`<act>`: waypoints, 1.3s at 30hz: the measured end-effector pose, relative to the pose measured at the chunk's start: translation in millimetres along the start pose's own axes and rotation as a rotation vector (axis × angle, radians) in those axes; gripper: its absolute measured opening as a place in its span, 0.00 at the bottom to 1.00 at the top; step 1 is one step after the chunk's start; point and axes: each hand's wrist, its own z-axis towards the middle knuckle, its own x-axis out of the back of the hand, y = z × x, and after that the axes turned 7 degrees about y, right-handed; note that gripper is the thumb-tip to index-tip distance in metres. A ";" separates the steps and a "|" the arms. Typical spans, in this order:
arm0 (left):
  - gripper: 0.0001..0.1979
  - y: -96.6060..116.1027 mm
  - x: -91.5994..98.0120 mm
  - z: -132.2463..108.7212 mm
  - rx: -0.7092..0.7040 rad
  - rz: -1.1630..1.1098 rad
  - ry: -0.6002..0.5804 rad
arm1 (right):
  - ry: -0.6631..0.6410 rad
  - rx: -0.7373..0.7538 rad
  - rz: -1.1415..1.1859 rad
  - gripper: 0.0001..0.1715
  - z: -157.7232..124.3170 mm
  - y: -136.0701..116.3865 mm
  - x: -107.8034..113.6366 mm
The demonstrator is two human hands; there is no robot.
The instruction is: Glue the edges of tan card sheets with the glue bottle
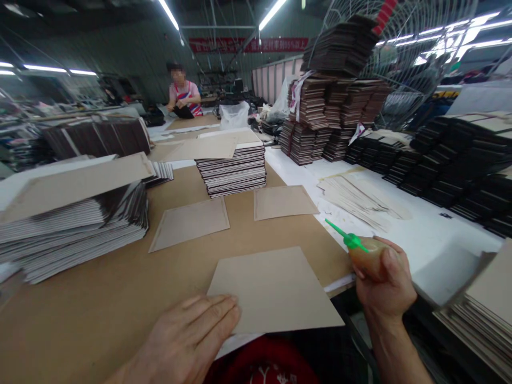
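Note:
My left hand (196, 333) lies flat with its fingers out on the left edge of a beige cardboard sheet (272, 290) at the front of the table. My right hand (386, 280) is wrapped round a glue bottle (368, 257) with amber contents and a green nozzle cap. The bottle is tilted, its nozzle pointing up and left, to the right of the sheet and apart from it. Farther back lie two smaller-looking beige sheets, a left sheet (192, 223) and a right sheet (285, 202).
A stack of boards (234, 168) stands beyond the two sheets, and a larger pile (80, 234) fills the left. Pale strips (356, 197) lie on the white surface at right. Brown bundles (316, 106) and black bundles (460, 154) rise behind. A co-worker (184, 95) stands far back.

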 end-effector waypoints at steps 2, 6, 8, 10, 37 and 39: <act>0.18 5.3 -8.1 -0.7 0.004 -0.044 0.007 | 0.001 0.007 -0.002 0.15 0.3 0.4 -0.1; 0.16 12.1 -24.0 -13.1 0.089 -0.139 -0.054 | -0.002 0.016 -0.019 0.15 -0.4 0.9 -1.5; 0.11 12.4 -25.6 -16.0 0.180 -0.218 -0.168 | -0.006 0.025 -0.029 0.15 -1.3 0.8 -2.7; 0.10 11.5 -23.6 -13.1 0.281 -0.308 -0.318 | -0.015 0.030 -0.039 0.14 -2.3 0.8 -3.8; 0.13 -70.5 23.9 55.4 0.448 0.029 0.032 | -0.126 -0.331 0.000 0.19 3.9 -40.7 -14.9; 0.15 -81.0 29.1 62.9 0.517 -0.028 0.069 | -0.197 -0.359 -0.018 0.20 0.7 -45.7 -23.7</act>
